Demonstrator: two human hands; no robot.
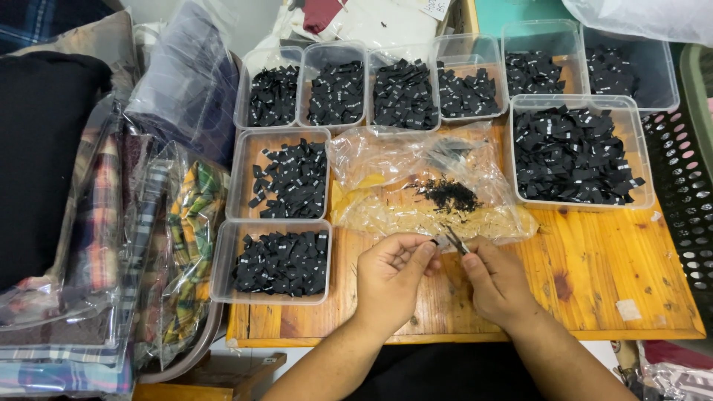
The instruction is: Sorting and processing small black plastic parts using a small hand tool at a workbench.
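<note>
My left hand (392, 276) pinches a small black fabric label (438, 242) between thumb and fingers over the wooden table (594, 267). My right hand (496, 281) grips small metal snips (454, 241), their tips touching the label. Just beyond the hands lies a crumpled clear plastic bag (416, 186) with a small heap of black thread trimmings (448, 195) on it.
Several clear plastic tubs of black labels ring the bag: a large one (575, 152) at right, a row (371, 93) along the back, two (278, 256) at left. Bagged plaid fabrics (148, 245) pile up at left. A black perforated basket (687, 193) stands at right.
</note>
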